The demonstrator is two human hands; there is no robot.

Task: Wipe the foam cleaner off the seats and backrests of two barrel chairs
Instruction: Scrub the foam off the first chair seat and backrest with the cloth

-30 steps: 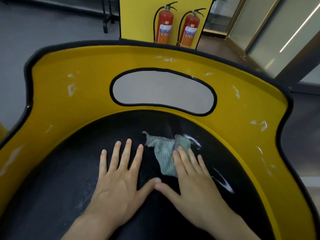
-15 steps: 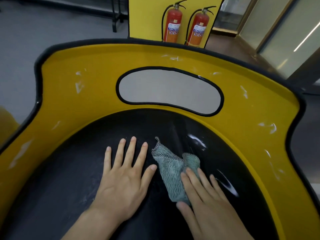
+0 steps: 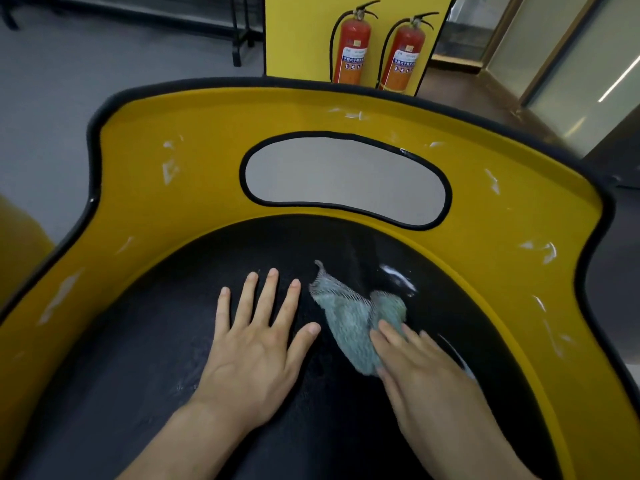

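A barrel chair fills the view, with a yellow backrest (image 3: 194,188) and a black seat (image 3: 145,358). White foam streaks dot the backrest, and a few (image 3: 398,275) lie on the seat's right side. A grey-green cloth (image 3: 349,317) lies crumpled on the seat. My right hand (image 3: 426,372) presses flat on the cloth's near end with straight fingers. My left hand (image 3: 252,348) rests flat on the seat just left of the cloth, fingers spread.
The backrest has an oval cut-out (image 3: 346,178) showing the grey floor. Two red fire extinguishers (image 3: 353,46) stand behind the chair against a yellow panel. A part of another yellow object (image 3: 17,244) shows at the left edge.
My right hand slid the cloth toward me and to the right, then stayed there. The left hand has kept its place on the seat.
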